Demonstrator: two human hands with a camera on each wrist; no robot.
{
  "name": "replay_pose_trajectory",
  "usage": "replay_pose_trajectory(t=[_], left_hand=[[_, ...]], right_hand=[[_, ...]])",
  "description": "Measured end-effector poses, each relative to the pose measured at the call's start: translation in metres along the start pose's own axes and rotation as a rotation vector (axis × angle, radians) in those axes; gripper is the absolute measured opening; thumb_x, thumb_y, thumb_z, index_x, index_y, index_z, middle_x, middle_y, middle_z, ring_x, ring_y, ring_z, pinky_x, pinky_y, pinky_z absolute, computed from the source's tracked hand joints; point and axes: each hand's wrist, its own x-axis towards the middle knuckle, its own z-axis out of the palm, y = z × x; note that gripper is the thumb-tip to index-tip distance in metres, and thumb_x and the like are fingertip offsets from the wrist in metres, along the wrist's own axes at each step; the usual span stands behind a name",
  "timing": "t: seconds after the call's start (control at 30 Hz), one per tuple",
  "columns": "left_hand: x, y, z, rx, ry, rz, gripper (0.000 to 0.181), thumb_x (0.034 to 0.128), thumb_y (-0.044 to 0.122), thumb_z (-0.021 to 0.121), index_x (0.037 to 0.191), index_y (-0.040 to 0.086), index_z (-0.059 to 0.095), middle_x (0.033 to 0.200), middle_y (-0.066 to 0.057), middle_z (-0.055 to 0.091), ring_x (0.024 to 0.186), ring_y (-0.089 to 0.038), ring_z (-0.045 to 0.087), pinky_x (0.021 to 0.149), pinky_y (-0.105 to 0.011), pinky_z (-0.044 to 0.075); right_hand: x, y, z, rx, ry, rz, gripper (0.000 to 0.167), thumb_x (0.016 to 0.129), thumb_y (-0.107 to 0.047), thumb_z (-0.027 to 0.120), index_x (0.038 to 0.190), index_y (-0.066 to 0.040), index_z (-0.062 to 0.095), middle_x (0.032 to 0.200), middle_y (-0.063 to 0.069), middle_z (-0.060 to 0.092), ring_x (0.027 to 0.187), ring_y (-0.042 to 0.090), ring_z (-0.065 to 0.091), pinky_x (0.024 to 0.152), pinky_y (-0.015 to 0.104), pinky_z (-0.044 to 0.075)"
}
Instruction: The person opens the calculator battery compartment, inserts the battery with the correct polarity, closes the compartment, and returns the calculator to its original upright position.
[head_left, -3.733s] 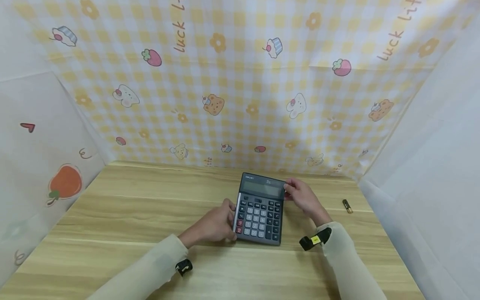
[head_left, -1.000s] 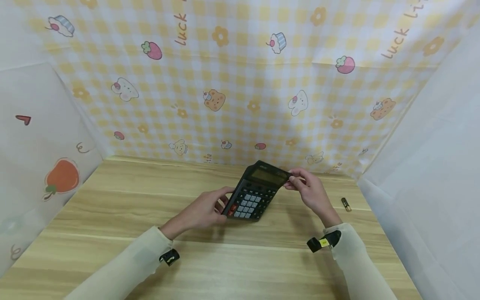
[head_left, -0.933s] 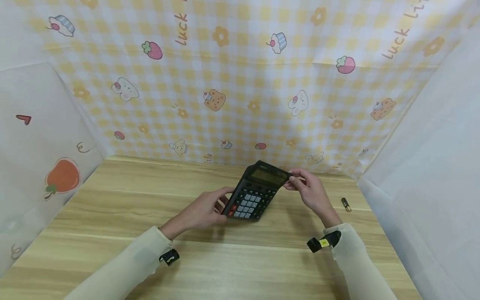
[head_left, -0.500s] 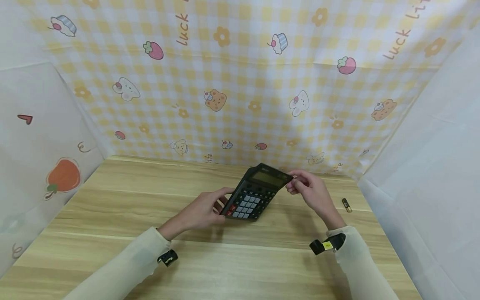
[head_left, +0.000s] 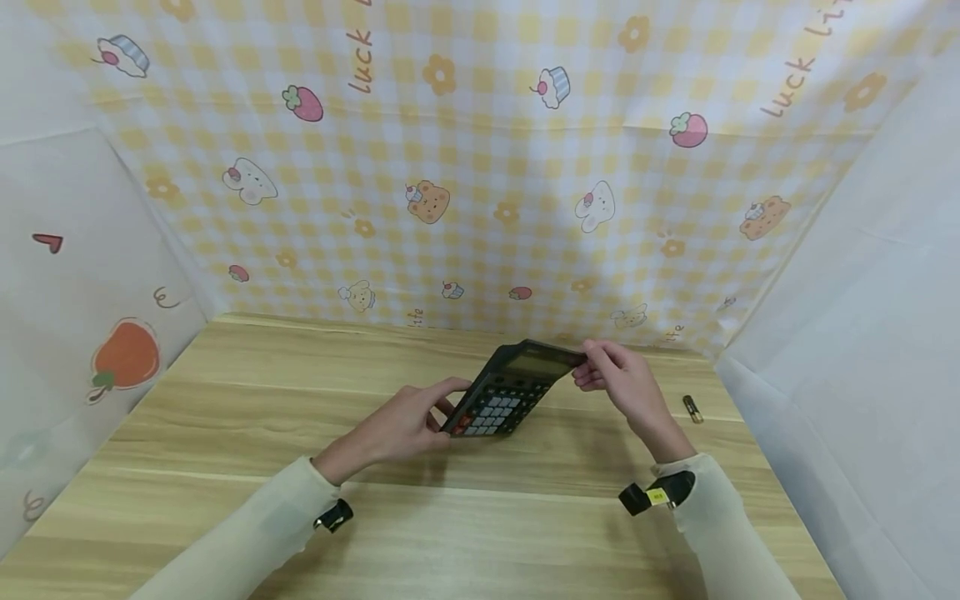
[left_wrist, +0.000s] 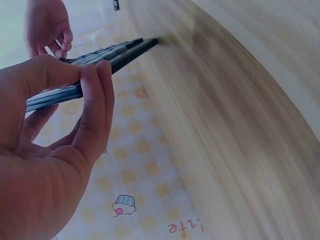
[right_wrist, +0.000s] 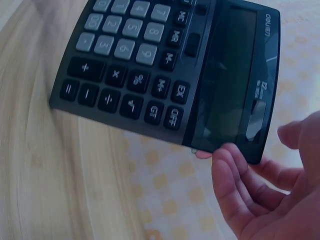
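A dark desk calculator (head_left: pixel 498 400) with grey number keys and two red keys is held tilted above the wooden table. My left hand (head_left: pixel 397 423) pinches its lower left edge between thumb and fingers, seen close up in the left wrist view. Beside the upper right corner is my right hand (head_left: pixel 626 387). In the right wrist view its fingertips (right_wrist: pixel 229 159) touch the edge near the display, while the thumb stands apart from the case. The calculator's underside is mostly hidden.
A small black and gold battery (head_left: pixel 693 409) lies on the table (head_left: pixel 480 533) to the right. A yellow checked cloth (head_left: pixel 480 167) hangs behind the table, and white sheets flank both sides. Each wrist wears a black strapped camera.
The calculator has gone from facing the head camera to a steep tilt, its keys now foreshortened. My left hand has moved left with it. The right thumb has come away from the corner.
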Motion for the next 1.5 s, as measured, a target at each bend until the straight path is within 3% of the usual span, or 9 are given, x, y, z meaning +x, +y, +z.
replay_pose_trajectory(t=[0.23,0.43,0.63,0.8,1.0,1.27,1.5], left_hand=[[-0.001,0.002,0.0,-0.041,-0.021,-0.015,0.065,0.0952,-0.002,0.077,0.156,0.007,0.056,0.124,-0.025,0.076,0.094,-0.021,0.079,0.08,-0.036,0.064],[-0.003,0.005,0.0,-0.084,-0.026,-0.032,0.058,0.0969,0.003,0.078,0.152,0.004,0.061,0.121,-0.019,0.078,0.103,-0.023,0.078,0.085,-0.039,0.064],[-0.005,0.008,0.0,-0.097,-0.017,-0.064,0.054,0.0966,0.005,0.077,0.149,0.005,0.066,0.118,-0.012,0.08,0.104,-0.021,0.078,0.086,-0.04,0.062],[-0.005,0.01,0.003,-0.154,-0.03,-0.124,0.051,0.0971,0.011,0.08,0.147,0.012,0.069,0.111,-0.007,0.081,0.099,-0.017,0.076,0.085,-0.042,0.058],[-0.007,0.01,0.004,-0.232,-0.042,-0.188,0.048,0.0972,0.011,0.08,0.144,0.017,0.072,0.109,-0.01,0.081,0.098,-0.018,0.074,0.084,-0.043,0.052],[-0.01,0.005,0.009,-0.232,-0.054,-0.167,0.051,0.0981,0.007,0.078,0.148,0.014,0.069,0.123,-0.01,0.078,0.113,-0.025,0.073,0.092,-0.051,0.058],[-0.013,0.002,0.013,-0.298,-0.048,-0.159,0.059,0.0956,0.007,0.08,0.153,0.012,0.065,0.123,-0.012,0.077,0.113,-0.027,0.074,0.089,-0.048,0.059]], right_hand=[[-0.002,-0.006,0.002,0.036,0.027,0.058,0.055,0.115,-0.047,0.059,0.126,0.006,0.07,0.103,0.019,0.075,0.086,0.021,0.075,0.082,0.038,0.065],[-0.005,-0.007,0.001,0.084,0.032,0.073,0.04,0.113,-0.032,0.066,0.115,0.007,0.068,0.096,0.015,0.075,0.083,0.021,0.075,0.082,0.037,0.065],[-0.007,-0.004,0.001,0.132,0.033,0.077,0.036,0.113,-0.028,0.067,0.117,0.008,0.069,0.099,0.013,0.075,0.089,0.025,0.074,0.083,0.034,0.064],[-0.009,0.001,0.001,0.15,0.032,0.071,0.036,0.113,-0.025,0.067,0.121,0.009,0.069,0.1,0.009,0.075,0.089,0.02,0.074,0.084,0.033,0.063],[-0.011,0.004,0.001,0.14,0.037,0.091,0.039,0.112,-0.022,0.068,0.129,0.014,0.068,0.095,0.002,0.074,0.086,0.014,0.072,0.085,0.032,0.063],[-0.015,0.007,0.001,0.102,0.054,0.12,0.041,0.112,-0.02,0.068,0.137,0.014,0.067,0.099,0.0,0.075,0.086,0.013,0.07,0.083,0.03,0.062],[-0.016,0.01,0.001,0.045,0.078,0.123,0.039,0.11,-0.019,0.07,0.136,0.01,0.071,0.098,0.001,0.076,0.083,0.013,0.068,0.079,0.028,0.061]])
